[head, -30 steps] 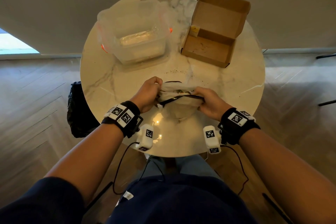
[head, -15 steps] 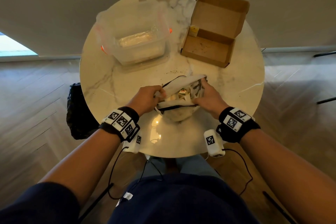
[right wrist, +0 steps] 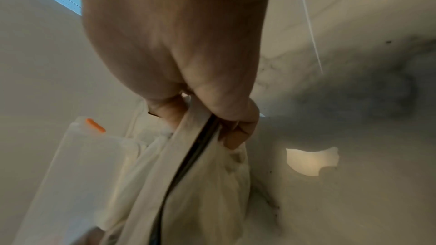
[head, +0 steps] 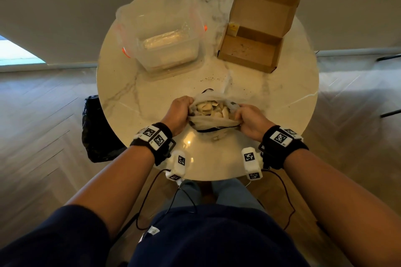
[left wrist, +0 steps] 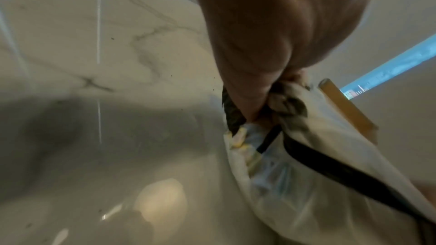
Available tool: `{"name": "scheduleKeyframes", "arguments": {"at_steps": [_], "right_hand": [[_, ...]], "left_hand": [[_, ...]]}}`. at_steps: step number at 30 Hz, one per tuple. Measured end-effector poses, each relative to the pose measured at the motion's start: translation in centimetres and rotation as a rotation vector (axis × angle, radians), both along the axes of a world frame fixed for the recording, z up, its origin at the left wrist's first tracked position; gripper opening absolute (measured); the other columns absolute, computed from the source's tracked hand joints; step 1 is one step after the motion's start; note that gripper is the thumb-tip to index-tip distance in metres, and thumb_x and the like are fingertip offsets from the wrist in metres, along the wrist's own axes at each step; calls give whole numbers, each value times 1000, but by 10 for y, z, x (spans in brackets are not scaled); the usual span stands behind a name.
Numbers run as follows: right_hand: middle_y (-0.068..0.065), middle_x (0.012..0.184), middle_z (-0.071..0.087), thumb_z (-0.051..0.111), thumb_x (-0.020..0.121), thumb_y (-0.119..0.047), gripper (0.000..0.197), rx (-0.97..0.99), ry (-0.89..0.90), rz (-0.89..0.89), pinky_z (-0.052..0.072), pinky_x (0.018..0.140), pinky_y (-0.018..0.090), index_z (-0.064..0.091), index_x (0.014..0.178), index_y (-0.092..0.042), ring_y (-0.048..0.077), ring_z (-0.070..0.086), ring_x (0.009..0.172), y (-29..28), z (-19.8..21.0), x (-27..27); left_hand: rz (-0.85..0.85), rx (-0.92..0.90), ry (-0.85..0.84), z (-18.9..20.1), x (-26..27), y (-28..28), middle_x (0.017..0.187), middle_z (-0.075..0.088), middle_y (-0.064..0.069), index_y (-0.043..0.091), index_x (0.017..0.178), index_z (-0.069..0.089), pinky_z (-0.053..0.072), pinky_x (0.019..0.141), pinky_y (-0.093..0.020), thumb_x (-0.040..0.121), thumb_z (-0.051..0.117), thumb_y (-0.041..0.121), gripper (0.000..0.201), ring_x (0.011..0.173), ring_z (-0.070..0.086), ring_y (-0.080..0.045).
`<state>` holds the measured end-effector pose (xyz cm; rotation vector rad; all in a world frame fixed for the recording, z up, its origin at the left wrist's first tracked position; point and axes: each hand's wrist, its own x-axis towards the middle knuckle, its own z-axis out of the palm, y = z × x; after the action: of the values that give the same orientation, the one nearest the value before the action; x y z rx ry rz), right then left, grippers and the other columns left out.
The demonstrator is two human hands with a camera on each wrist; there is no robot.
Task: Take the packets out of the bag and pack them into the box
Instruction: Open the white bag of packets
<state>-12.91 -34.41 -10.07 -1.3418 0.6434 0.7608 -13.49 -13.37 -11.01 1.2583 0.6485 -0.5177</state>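
Both hands, left hand point(head: 179, 112) and right hand point(head: 251, 119), pinch opposite rims of the white black-trimmed cloth bag point(head: 213, 122) at the near table edge, stretching it open so the pale paper packets point(head: 211, 109) inside are reachable, while the open brown cardboard box point(head: 249, 53) waits beyond.

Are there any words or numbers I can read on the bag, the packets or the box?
None can be read.
Packets in the bag: print too blurred.
Yellow label in the cardboard box: too small.
Wristband squares: black-and-white patterns, not words.
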Motion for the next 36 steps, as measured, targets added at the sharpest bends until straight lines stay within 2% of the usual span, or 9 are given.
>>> {"name": "scheduleKeyframes", "arguments": {"at_steps": [2,6,10,15,22,26,29,33,36], "right_hand": [[9,86,68,53,86,-10,13,14,15,1,52,62,29,65,88,-6,23,65,76,6,-1,-1],[8,101,69,55,89,-57,52,-546,-206,238,50,81,37,67,103,-8,27,63,93,14,-13,0],[20,97,68,37,106,-40,55,-675,-371,240,44,77,37,66,95,5,32,60,88,12,-17,3],[18,106,68,30,104,-52,61,-669,-287,298,44,100,50,68,95,-6,37,61,103,11,-23,14],[8,112,35,54,93,-21,24,-750,-619,344,43,79,36,34,105,-15,14,40,79,-3,-13,-10],[6,110,38,63,85,-20,28,-674,-648,511,40,73,23,40,100,-21,17,43,88,-8,-8,-23],[6,115,47,72,79,-18,40,-587,-631,520,38,78,22,48,111,-20,19,47,103,-8,-7,-27],[-5,114,62,66,81,-1,42,-448,-624,330,47,87,16,59,117,-21,8,59,103,-13,-8,-25],[-7,108,66,64,81,4,37,-475,-571,190,46,80,7,63,108,-21,11,62,101,-18,-15,-23]], "left_hand": [[-132,193,-77,-3,-2,-3,72,51,-4,18,77,46,43,61,-35,95,48,31,22,68,49,-25],[-485,667,-276,-3,-2,-1,96,61,-2,17,109,50,46,66,-27,97,56,42,29,82,58,-16],[-432,629,-266,2,3,7,86,65,-3,12,92,60,49,69,-29,101,44,44,37,81,61,-20],[-388,444,-89,4,4,8,93,75,-5,13,97,73,55,87,-36,99,40,60,57,89,71,-22],[-538,674,-194,9,-6,13,111,57,-13,41,114,16,54,71,-33,79,67,58,64,85,64,-24],[-661,595,-87,14,-19,12,93,68,-10,26,117,16,61,71,-38,86,73,38,66,68,73,-23],[-552,410,-61,15,-19,6,110,59,-13,24,119,18,62,79,-43,81,80,12,73,89,71,-28],[-388,236,-96,11,-15,7,124,53,-17,27,114,23,58,90,-45,77,74,-10,74,109,65,-29],[-179,96,-61,6,-12,10,114,52,-16,20,103,32,60,73,-31,79,53,-27,57,94,70,-26]]}}
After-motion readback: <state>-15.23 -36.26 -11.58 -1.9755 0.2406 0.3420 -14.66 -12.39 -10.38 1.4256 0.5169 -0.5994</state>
